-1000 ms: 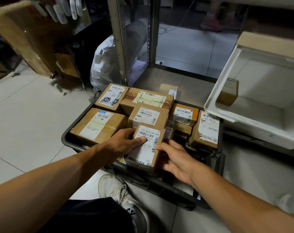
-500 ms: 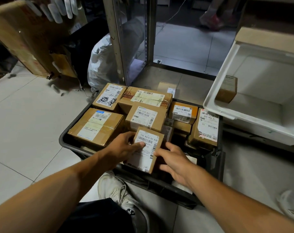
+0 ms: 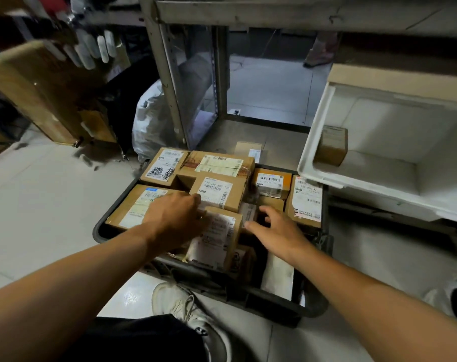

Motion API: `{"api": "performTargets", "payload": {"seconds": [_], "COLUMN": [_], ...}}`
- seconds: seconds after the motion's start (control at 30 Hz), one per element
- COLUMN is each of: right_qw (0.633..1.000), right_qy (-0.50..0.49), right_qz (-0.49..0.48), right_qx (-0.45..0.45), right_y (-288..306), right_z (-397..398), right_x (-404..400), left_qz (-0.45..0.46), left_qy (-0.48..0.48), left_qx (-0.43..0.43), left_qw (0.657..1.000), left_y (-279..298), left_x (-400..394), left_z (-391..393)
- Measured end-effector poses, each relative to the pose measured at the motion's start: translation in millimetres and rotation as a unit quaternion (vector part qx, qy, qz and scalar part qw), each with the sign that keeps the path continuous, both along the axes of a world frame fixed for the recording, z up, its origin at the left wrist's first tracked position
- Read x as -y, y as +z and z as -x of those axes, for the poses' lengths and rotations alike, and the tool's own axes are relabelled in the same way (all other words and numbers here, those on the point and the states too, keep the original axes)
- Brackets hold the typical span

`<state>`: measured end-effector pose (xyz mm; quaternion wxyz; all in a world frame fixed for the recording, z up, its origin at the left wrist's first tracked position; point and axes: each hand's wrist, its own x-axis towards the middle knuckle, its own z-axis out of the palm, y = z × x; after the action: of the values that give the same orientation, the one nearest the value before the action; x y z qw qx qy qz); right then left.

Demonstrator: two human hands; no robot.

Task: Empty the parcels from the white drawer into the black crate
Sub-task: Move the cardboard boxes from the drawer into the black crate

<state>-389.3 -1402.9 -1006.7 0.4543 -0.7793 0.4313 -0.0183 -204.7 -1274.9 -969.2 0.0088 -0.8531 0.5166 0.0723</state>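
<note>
The black crate (image 3: 99,232) stands on the floor in front of me, packed with several brown cardboard parcels. A parcel with a big white label (image 3: 217,236) leans in the crate's near part. My left hand (image 3: 177,215) lies over its top left corner, fingers bent on it. My right hand (image 3: 277,228) hovers just right of that parcel, fingers spread, holding nothing. The white drawer (image 3: 352,182) juts out at the right, above the crate's corner. One small brown parcel (image 3: 330,146) sits inside the drawer against its left wall.
A grey metal shelf frame (image 3: 169,87) rises behind the crate, with a white bag (image 3: 149,121) beside it. At upper left a gloved hand holds a large cardboard box (image 3: 39,82). My white shoe (image 3: 180,301) touches the crate's near wall. Tiled floor lies to the left.
The labelled parcel has sunk lower into the crate. My right hand has come off its right edge and spread. My left hand slid toward its top corner.
</note>
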Motion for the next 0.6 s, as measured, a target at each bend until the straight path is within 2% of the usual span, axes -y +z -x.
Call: {"api": "performTargets", "payload": {"seconds": [0.07,0.13,0.2,0.4,0.6], "right_qw": [0.989,0.966,0.948,0.943,0.947], "right_qy": [0.063,0.108,0.104,0.021,-0.062], "right_qz": [0.127,0.219,0.279,0.292,0.257], "right_qx": [-0.045,-0.087,-0.109,-0.156,-0.184], "right_y": [13,29,41,52,33], "right_z": [15,30,46,102,140], "right_x": [7,17,33,99,186], "left_qz": [0.023,0.026,0.003,0.000,-0.004], "left_qy": [-0.063,-0.107,-0.129,-0.199,-0.246], "left_qx": [0.079,0.092,0.073,0.049,0.022], "left_qw": [0.995,0.990,0.989,0.979,0.969], "left_y": [11,19,28,24,3], "left_x": [10,27,49,133,235], "left_z": [10,27,49,118,157]}}
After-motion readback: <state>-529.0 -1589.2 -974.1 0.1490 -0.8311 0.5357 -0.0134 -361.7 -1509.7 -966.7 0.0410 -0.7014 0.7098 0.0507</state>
